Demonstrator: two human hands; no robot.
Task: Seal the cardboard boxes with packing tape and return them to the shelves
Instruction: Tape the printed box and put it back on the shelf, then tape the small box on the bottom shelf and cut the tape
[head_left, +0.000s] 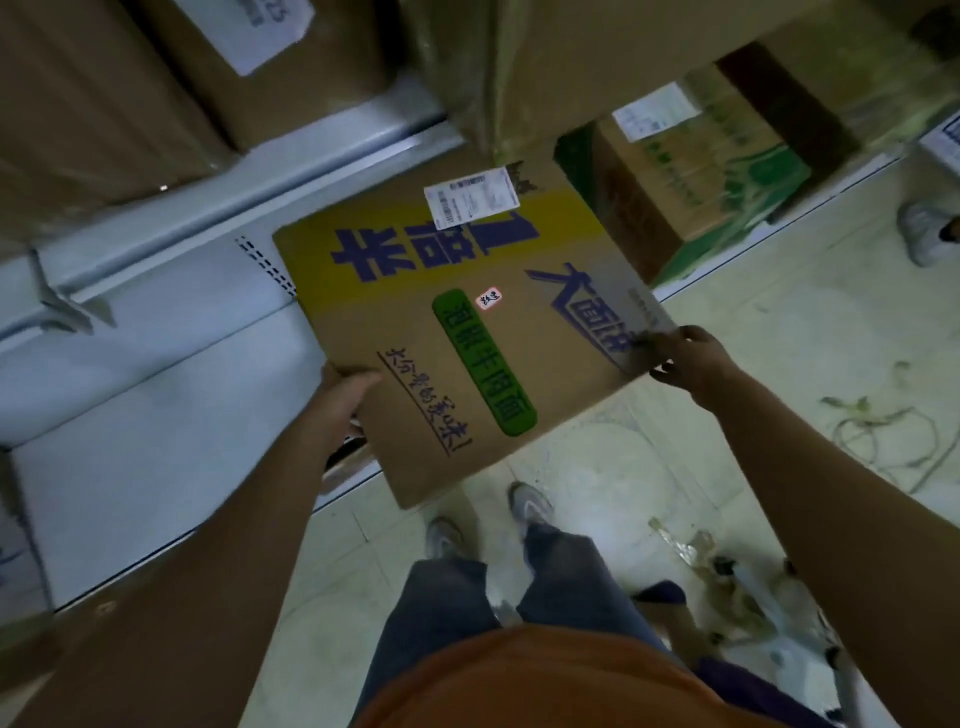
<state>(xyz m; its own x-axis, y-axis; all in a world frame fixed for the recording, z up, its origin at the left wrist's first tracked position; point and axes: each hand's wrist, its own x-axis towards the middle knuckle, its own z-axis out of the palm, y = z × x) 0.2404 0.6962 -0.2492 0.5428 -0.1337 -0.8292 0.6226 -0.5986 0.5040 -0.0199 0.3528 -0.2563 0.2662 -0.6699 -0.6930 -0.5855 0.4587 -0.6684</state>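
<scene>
— Brown cardboard fills my view: one cardboard box (457, 332) printed with blue characters on a yellow band and a green label, plus a white shipping sticker (471, 197) near its far edge.

— Where is it sitting?

— It's held tilted above the pale floor (727, 332), its far end by the edge of the white shelf (156, 364). My left hand (345, 397) grips the near-left edge, thumb on top and fingers curled underneath. My right hand (680, 358) pinches the right corner, where a strip of clear tape (631, 306) shines over the print.

— Anything else around?

— Plain brown boxes (130, 104) stand on the shelf at upper left, one with a white label. A green-printed box (701, 171) sits farther back on the right. Below I see jeans, grey shoes (530, 506) and an orange shirt. Scraps of tape and string (883, 436) lie on the floor to the right, and someone else's shoe (922, 234) shows at the right edge.
</scene>
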